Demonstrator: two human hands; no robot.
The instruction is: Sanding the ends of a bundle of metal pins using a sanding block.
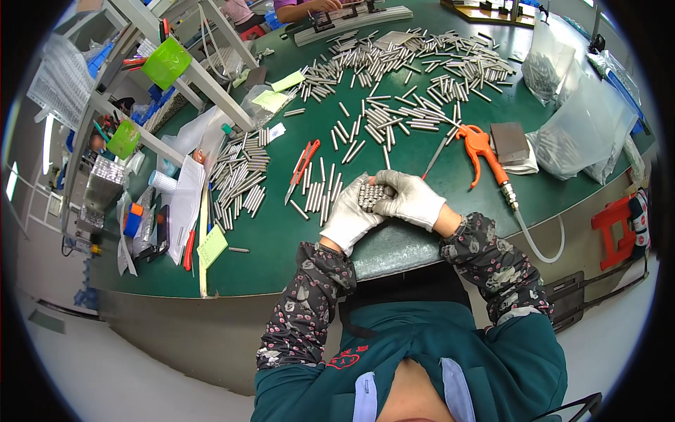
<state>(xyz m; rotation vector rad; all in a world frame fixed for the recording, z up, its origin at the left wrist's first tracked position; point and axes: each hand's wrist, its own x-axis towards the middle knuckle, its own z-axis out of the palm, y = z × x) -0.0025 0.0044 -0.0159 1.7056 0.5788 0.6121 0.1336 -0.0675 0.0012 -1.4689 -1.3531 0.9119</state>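
Both my hands wear white gloves and meet above the near edge of the green table. Between them is a bundle of metal pins [371, 197], with the round ends facing up. My left hand [349, 216] wraps the bundle from the left. From the right, my right hand [411, 200] closes over it, fingers against the pin ends. Close to my left hand lie several loose metal pins [318, 195] and a red utility knife [302, 171]. An orange air blow gun [479, 151] with a pale hose rests to the right of my right hand.
Large heaps of metal pins [394, 60] spread over the far table, with another pile [239, 172] at left. Clear plastic bags [580, 130] of pins stand at right, near a brown pad [509, 142]. A grey rack [190, 67] rises at left. Another person's hand [325, 5] shows far off.
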